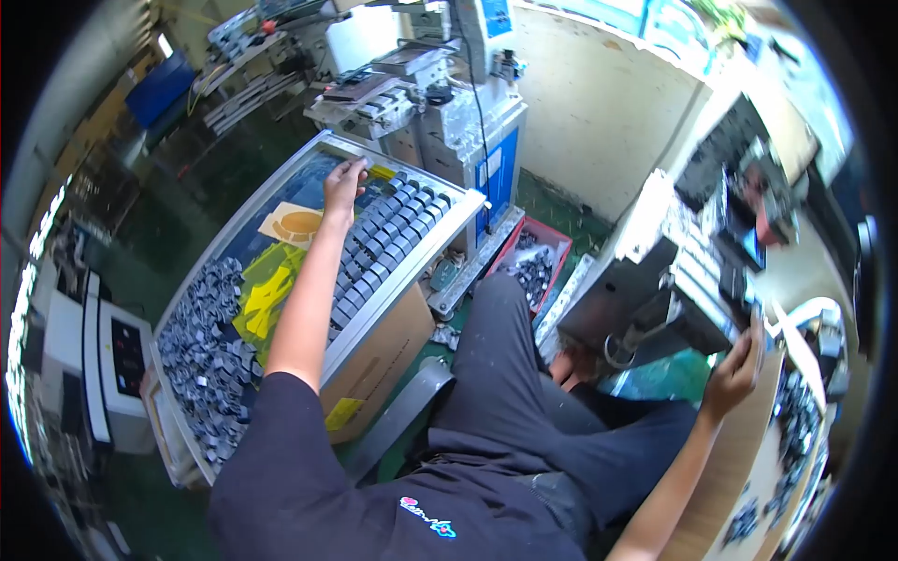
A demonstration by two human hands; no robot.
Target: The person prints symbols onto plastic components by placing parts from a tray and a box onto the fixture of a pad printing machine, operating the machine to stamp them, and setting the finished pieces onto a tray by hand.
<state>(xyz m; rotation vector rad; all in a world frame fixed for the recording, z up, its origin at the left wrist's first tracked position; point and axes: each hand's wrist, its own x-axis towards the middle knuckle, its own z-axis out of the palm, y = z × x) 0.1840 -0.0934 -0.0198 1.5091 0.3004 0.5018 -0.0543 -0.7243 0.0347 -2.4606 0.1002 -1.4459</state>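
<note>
My left hand (343, 190) is over the far end of a framed tray (412, 297), its fingers pinched together; what they hold, if anything, is too small to name. Beside it stand neat rows of small grey metal-looking pieces (388, 234). A loose heap of similar curved pieces (210, 346) fills the tray's near left part, with yellow sheets (267, 299) and a tan card with an orange oval (297, 224) between. On the right, my right hand (736, 376) is raised at the edge of a metal machine (645, 280), fingers close together; whatever is between them cannot be made out.
A cardboard box (388, 360) stands under the tray. A red bin (538, 262) of small parts is on the floor ahead. A blue and grey machine (477, 140) stands behind the tray. Dark pieces (795, 421) lie on a wooden surface (739, 458) at right.
</note>
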